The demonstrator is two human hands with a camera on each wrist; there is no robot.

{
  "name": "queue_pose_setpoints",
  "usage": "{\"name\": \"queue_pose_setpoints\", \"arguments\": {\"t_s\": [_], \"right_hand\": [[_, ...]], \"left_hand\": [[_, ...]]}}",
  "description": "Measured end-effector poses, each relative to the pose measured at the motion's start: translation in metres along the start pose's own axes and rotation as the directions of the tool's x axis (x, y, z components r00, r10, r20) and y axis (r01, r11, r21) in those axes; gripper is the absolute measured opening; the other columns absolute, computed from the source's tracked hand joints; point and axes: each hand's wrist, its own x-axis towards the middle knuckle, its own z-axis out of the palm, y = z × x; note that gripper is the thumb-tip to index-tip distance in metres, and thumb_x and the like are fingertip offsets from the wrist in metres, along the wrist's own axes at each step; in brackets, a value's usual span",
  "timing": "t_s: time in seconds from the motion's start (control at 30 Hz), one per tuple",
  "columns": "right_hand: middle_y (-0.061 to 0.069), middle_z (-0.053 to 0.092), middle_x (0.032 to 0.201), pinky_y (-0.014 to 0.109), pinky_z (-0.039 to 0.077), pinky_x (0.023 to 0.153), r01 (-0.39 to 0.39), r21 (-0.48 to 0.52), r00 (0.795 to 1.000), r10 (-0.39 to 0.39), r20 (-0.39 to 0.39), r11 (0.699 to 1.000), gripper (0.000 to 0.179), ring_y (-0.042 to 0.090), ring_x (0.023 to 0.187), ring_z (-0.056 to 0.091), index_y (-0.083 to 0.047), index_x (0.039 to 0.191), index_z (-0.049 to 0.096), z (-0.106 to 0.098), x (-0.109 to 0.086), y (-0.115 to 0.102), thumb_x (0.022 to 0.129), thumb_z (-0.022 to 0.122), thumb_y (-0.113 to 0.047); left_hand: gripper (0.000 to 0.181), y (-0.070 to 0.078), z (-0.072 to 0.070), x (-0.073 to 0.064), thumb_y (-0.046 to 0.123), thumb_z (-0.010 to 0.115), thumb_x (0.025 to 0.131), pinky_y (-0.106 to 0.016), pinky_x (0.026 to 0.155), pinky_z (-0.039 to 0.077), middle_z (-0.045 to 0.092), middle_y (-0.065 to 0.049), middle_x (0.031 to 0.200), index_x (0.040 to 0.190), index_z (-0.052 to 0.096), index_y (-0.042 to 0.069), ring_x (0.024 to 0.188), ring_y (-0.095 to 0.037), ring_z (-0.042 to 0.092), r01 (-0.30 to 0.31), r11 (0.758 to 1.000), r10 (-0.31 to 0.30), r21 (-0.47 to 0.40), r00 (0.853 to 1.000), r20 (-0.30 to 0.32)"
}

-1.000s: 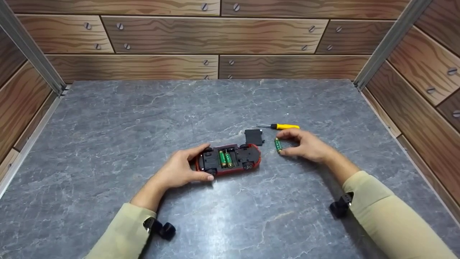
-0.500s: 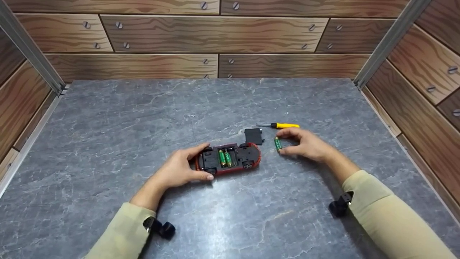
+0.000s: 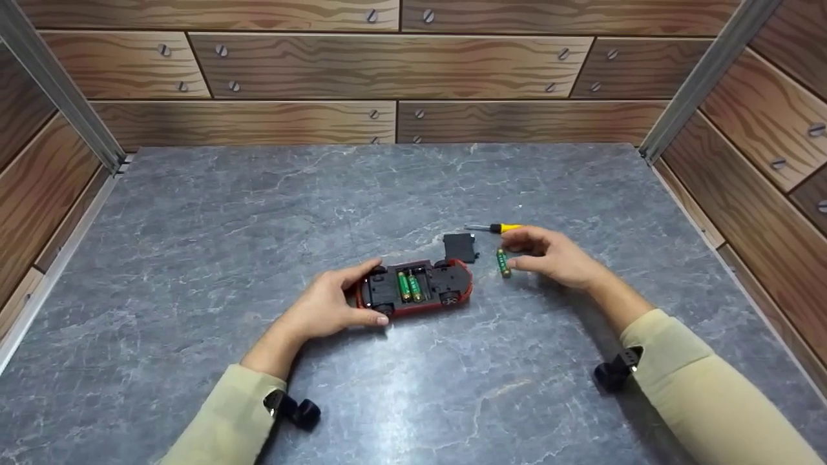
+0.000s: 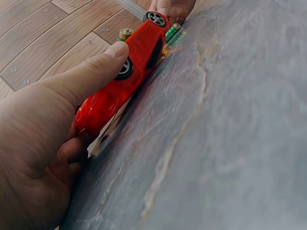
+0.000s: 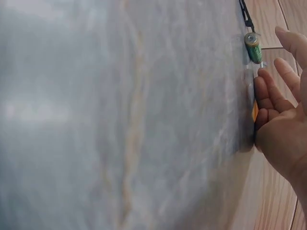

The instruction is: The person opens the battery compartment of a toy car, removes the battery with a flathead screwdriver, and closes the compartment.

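Note:
A red toy car [image 3: 460, 281] lies upside down on the table, its black underside facing up. My left hand [image 3: 323, 303] grips one end of it, thumb on the near side and forefinger on the far side. Two green batteries [image 3: 409, 287] sit side by side in its uncovered battery compartment, next to a bare slot. To the right, a loose green battery [image 3: 503, 263] lies on the table. Just beside that battery is my right hand [image 3: 559, 259], holding nothing; in the right wrist view its fingers [image 5: 271, 91] are spread apart from the battery [image 5: 253, 48].
A black battery cover [image 3: 459, 248] lies behind the car's right end. Past it lies a screwdriver [image 3: 496, 228] with a yellow and black handle, partly hidden by the right hand. Wood-patterned walls [image 3: 387, 64] border the grey marbled table [image 3: 258, 206] at back and sides.
The right thumb and fingers, earlier at both ends of the loose battery, have come away from it and let it go. The left hand and toy car stay put.

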Motion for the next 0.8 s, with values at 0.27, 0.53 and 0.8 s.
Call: {"name": "queue_pose_setpoints", "arguments": {"t_s": [0.27,0.53,0.8], "right_hand": [[0.017,0.071,0.129,0.031,0.054,0.099,0.092,-0.061,0.992,-0.097,-0.085,0.994,0.044,0.035,0.121,0.064,0.000,0.133,0.068,0.012,0.001,-0.040,0.093,0.082,-0.012],[0.003,0.072,0.132,0.057,0.046,0.105,0.224,-0.165,0.974,-0.224,0.018,0.961,0.045,0.024,0.124,0.061,-0.006,0.128,0.074,0.052,0.003,-0.076,0.088,0.089,-0.020],[0.000,0.072,0.128,0.048,0.044,0.111,0.379,-0.290,0.925,-0.354,0.136,0.879,0.043,0.023,0.125,0.058,-0.011,0.121,0.078,0.085,0.010,-0.089,0.085,0.091,-0.031]], "left_hand": [[0.106,0.000,0.001,0.001,0.038,0.099,0.071,-0.049,0.116,0.043,0.062,-0.013,0.149,0.162,0.046,0.021,0.116,-0.023,0.067,0.004,1.000,-0.004,0.000,1.000,0.001],[0.107,0.001,0.002,0.001,0.038,0.099,0.072,-0.050,0.115,0.044,0.063,-0.014,0.148,0.162,0.046,0.018,0.115,-0.024,0.067,-0.004,1.000,0.004,0.002,1.000,0.003],[0.104,0.000,0.000,0.001,0.039,0.099,0.073,-0.050,0.118,0.040,0.062,-0.013,0.149,0.161,0.048,0.017,0.126,-0.027,0.064,-0.023,1.000,0.023,0.007,1.000,-0.008]]}}
